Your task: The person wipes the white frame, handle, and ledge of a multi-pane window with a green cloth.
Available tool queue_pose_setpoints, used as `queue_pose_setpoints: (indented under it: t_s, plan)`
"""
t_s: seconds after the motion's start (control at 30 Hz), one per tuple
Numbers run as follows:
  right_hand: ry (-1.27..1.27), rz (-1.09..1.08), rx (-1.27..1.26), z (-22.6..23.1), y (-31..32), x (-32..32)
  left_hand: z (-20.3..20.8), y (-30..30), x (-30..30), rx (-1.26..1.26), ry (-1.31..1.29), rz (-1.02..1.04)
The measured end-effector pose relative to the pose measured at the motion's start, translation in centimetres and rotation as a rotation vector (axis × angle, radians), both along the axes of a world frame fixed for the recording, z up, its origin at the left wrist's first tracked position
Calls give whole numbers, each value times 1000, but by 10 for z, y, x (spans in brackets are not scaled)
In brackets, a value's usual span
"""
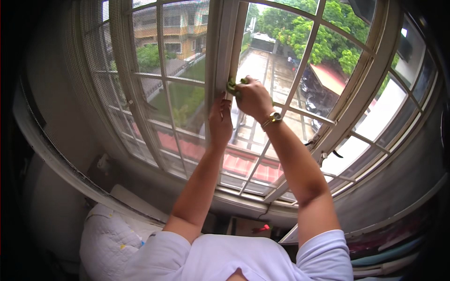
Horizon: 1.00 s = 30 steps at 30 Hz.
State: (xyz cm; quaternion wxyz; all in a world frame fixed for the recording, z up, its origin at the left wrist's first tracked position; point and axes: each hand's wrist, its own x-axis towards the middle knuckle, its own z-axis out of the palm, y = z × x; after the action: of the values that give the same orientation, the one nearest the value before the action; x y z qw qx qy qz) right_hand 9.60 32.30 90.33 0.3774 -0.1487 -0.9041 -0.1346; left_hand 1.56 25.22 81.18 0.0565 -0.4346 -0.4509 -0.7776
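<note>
My right hand (pixel 254 97), with a watch (pixel 274 117) on its wrist, is closed around a crumpled green cloth (pixel 231 86). The cloth presses against the upright white window frame (pixel 223 51). Just below and to the left, my left hand (pixel 220 119) grips the same upright, its fingers pointing upward along the edge. The palm side of that hand is partly hidden. Both arms are stretched up and forward.
A mesh screen (pixel 145 28) covers the left panes. Window latches (pixel 323 157) stick out at lower right. Below are a white quilted cover (pixel 105 234), a small red object (pixel 266 228) under the sill, and stacked folded fabrics (pixel 389 255) at right.
</note>
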Motion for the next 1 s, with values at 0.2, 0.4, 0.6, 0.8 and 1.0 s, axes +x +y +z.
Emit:
queue_pose_setpoints:
  t_s: [0.2,0.4,0.6,0.8,1.0]
  plan:
    - [111,-29,-51,-8,-11,-7,-10,2,6,-7,-49,-23]
    - [36,-252,15,-18,-12,8,-29,11,20,-13,-69,-116]
    - [704,19,-505,-84,-25,53,-29,-13,59,-165,34,-10]
    - [1148,12,-709,-129,-41,110,-30,-2,105,-436,137,-399]
    - [860,-411,-533,-102,-92,169,-26,-11,181,-321,-467,-1359]
